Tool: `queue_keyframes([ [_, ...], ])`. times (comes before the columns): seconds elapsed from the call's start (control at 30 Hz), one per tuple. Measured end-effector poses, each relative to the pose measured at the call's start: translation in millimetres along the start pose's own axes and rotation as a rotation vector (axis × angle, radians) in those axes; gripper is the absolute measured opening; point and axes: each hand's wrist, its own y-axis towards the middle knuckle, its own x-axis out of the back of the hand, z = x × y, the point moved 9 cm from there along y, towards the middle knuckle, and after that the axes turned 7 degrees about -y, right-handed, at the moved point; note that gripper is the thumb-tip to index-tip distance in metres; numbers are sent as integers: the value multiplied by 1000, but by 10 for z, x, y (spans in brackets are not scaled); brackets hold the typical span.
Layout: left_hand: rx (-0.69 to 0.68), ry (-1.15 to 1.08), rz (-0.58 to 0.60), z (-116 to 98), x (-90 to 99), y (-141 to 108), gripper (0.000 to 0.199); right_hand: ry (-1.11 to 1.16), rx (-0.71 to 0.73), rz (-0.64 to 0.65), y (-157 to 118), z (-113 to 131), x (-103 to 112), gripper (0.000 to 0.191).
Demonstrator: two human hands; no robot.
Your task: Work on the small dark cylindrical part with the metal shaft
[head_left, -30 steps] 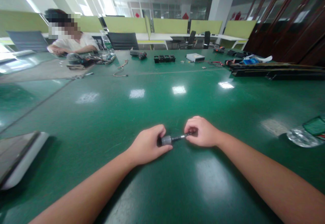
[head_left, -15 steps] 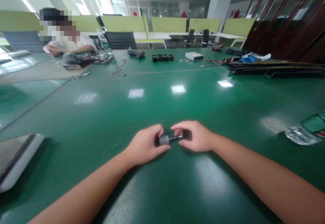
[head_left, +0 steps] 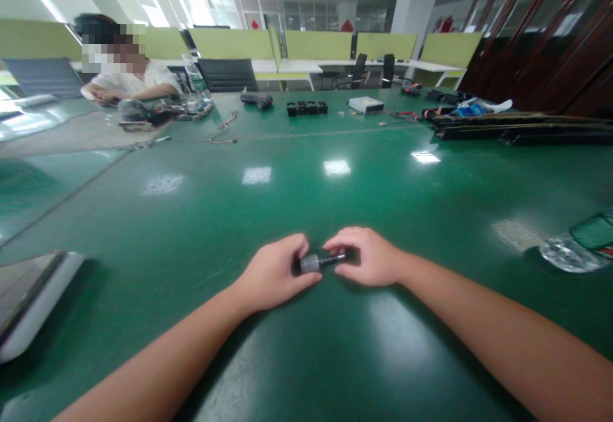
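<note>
A small metal tool [head_left: 311, 263] with a grey knurled body and a thin dark shaft lies sideways near the front of the green table [head_left: 306, 198]. My left hand [head_left: 280, 269] is curled round its thick left end, thumb along the near side. On the right, my right hand [head_left: 366, 257] has its fingers and thumb apart around the thin tip of the shaft, and a gap shows between them. The palm side of each hand is hidden.
A clear bottle [head_left: 572, 249] lies at the right edge, a pale flat object [head_left: 43, 288] at the left. Farther back are a black block [head_left: 307, 108], a white box [head_left: 366, 105], a cable [head_left: 223, 131] and dark strips [head_left: 522, 129]. A person [head_left: 134, 80] sits at the far left.
My right thumb has shifted slightly left under the shaft. The seated person's head has moved a little. My left hand and the tool look almost unchanged.
</note>
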Motion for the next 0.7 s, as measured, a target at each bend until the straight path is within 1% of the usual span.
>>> queue_keyframes([
  [0.13, -8, 10, -2, 3, -7, 0, 37, -30, -1, -13, 11, 9, -12, 34],
  [0.47, -3, 28, -8, -23, -11, 10, 35, -109, 13, 6, 61, 50, -85, 16],
  [0.7, -15, 28, -7, -38, -9, 9, 34, -112, 26, 16, 61, 49, -90, 12],
])
